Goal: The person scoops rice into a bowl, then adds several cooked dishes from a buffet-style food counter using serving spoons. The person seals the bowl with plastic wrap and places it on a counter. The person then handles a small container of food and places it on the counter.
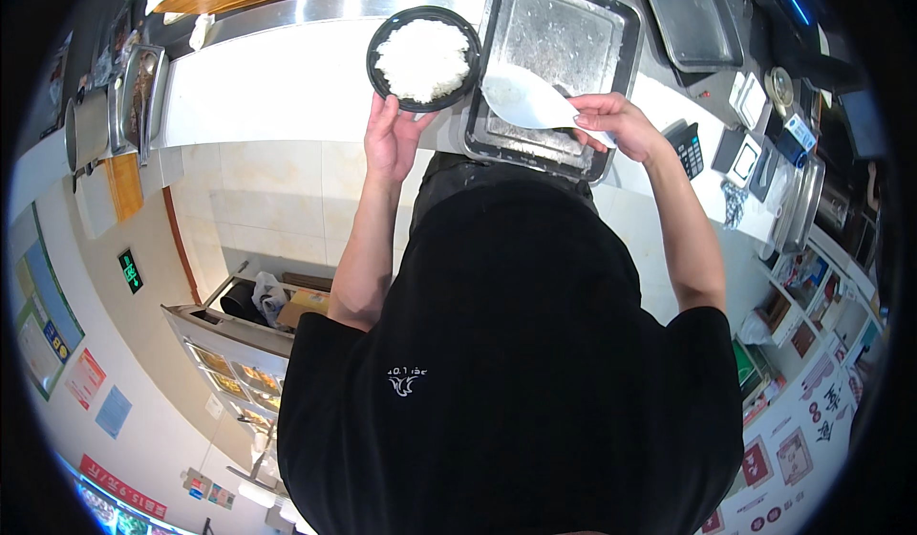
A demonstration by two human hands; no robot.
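A round black bowl (473, 66) holds a mound of white cooked rice (423, 61). My left hand (390, 141) grips the bowl's near rim, thumb at the edge and fingers partly hidden beneath. Whether the bowl's base touches the counter I cannot tell. In my right hand (622, 123) is the narrow end of a white rice paddle (526, 98), its broad blade pointing left toward the bowl. Under the paddle lies a dark-rimmed metal tray (559, 30), with white bits scattered over its bottom.
The white counter (272, 83) runs along my front. A second metal tray (691, 15) sits at the far right, with a calculator (686, 149) nearer me. At the left are a metal food pan (140, 98) and a metal pot (87, 130).
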